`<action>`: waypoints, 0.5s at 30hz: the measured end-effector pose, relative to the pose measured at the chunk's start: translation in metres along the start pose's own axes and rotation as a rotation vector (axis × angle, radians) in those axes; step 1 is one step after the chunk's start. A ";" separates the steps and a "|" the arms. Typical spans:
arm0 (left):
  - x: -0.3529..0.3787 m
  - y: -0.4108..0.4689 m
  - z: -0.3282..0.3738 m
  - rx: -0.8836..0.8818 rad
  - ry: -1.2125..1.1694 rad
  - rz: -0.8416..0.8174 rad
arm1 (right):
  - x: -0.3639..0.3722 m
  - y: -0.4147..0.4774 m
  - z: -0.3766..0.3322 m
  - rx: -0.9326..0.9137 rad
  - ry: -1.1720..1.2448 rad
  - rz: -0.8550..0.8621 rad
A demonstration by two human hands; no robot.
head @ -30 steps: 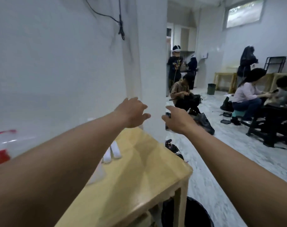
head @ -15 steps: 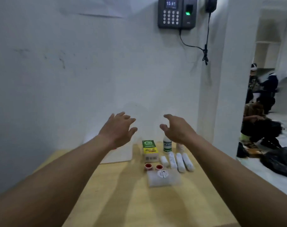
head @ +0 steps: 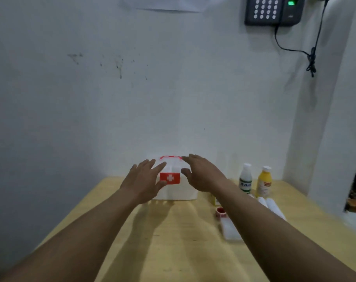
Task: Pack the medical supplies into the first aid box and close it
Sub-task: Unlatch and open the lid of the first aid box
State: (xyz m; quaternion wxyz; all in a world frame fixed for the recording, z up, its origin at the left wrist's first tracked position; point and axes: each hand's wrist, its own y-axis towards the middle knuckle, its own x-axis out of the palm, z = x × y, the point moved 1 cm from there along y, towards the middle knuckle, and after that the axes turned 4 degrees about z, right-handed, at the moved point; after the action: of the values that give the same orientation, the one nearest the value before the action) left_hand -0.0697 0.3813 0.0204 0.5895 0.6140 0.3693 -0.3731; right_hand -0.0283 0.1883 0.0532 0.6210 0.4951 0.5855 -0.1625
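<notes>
Now both hands spread, fingers loose: left hand and right hand flank the first aid box, lid shut, at the counter's far edge; contact unclear.

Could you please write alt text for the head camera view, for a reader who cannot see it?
Two bare hands, left hand and right hand, reach open toward a closed white first aid box with a red cross label, on a wooden table against a white wall. To its right stand a white bottle and a yellow bottle, with white rolls nearby.
</notes>
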 end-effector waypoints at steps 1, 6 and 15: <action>0.002 0.001 -0.001 0.002 0.002 0.013 | 0.005 0.001 -0.002 -0.017 -0.012 -0.013; 0.008 -0.007 0.003 -0.028 -0.003 0.077 | 0.019 0.002 0.004 -0.045 -0.042 -0.002; 0.022 -0.028 0.051 -0.533 -0.582 0.370 | 0.029 0.001 0.011 -0.063 -0.041 0.042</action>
State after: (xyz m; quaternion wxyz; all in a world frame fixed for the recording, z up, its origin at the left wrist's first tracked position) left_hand -0.0864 0.3316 -0.0132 0.8639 0.3653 0.1548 -0.3103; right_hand -0.0137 0.1904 0.0255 0.6514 0.4840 0.5670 -0.1412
